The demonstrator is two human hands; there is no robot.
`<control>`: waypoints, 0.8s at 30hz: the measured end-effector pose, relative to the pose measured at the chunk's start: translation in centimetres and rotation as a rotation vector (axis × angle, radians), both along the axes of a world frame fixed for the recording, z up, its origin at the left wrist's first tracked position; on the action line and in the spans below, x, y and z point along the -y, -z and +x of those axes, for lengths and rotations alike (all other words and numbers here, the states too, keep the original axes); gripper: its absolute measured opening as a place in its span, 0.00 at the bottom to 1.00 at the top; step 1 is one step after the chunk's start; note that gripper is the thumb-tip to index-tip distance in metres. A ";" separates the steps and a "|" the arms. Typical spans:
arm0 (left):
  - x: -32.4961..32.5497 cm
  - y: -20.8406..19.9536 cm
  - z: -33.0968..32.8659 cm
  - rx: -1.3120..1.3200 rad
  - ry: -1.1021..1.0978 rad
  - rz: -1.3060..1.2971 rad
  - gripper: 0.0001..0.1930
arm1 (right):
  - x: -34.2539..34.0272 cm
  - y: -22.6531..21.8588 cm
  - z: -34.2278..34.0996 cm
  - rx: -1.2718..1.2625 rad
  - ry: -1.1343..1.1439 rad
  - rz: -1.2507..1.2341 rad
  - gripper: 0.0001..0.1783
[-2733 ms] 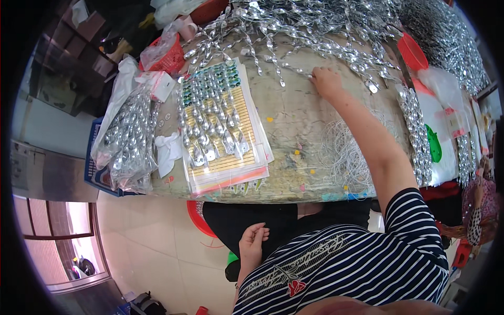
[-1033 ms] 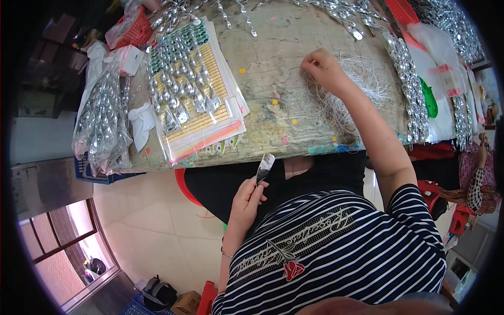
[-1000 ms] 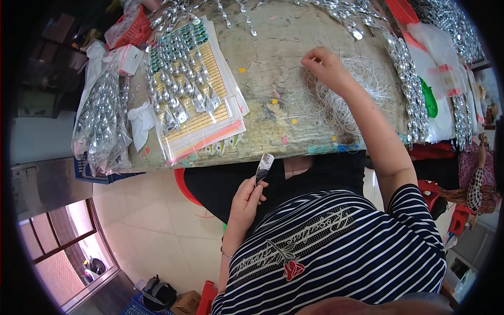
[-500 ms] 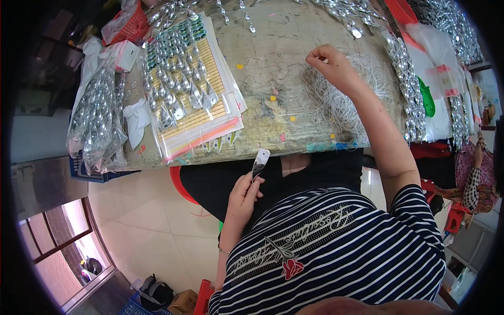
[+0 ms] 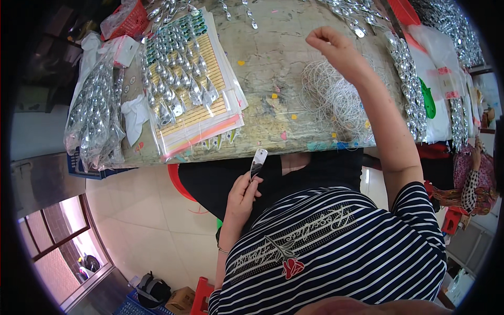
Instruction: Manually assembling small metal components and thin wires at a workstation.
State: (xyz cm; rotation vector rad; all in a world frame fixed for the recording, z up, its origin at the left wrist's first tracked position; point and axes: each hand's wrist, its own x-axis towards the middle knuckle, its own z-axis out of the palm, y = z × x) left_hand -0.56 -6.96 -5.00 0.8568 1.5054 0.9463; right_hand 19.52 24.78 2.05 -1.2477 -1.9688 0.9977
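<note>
My left hand point(image 5: 240, 200) is closed round the lower part of a shiny silver metal strip point(image 5: 259, 157), just off the table's near edge. The strip's free end points up and has a small hole in it. Over the far side of a loose tangle of thin white string point(image 5: 336, 100), my right hand point(image 5: 340, 52) is raised with thumb and fingertips pinched together. Anything between those fingertips is too fine to make out.
Twisted silver strips point(image 5: 184, 73) lie on a stack of patterned sheets at the left, beside a bagged bundle point(image 5: 94, 110). More strips point(image 5: 407, 84) line the table's right side, near a green object point(image 5: 426, 98). A red basket point(image 5: 131, 21) stands far left. Another person's arm point(image 5: 472, 178) shows at right.
My right hand has moved farther away over the table, still pinched. My left hand stays almost in place with the silver strip.
</note>
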 end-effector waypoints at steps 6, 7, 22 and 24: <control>-0.4 0.1 0.3 0.010 -0.009 0.018 0.10 | -1.7 3.2 1.1 0.169 -0.019 0.189 0.13; -0.5 0.0 0.4 0.016 0.005 0.024 0.10 | -2.0 4.6 1.3 0.168 -0.019 0.189 0.13; 0.2 0.5 0.3 0.016 -0.008 0.009 0.11 | -2.0 4.1 -0.9 0.196 0.000 0.001 0.11; 0.2 0.5 0.2 0.008 0.005 0.001 0.11 | -2.0 1.3 -1.3 0.053 0.029 0.018 0.11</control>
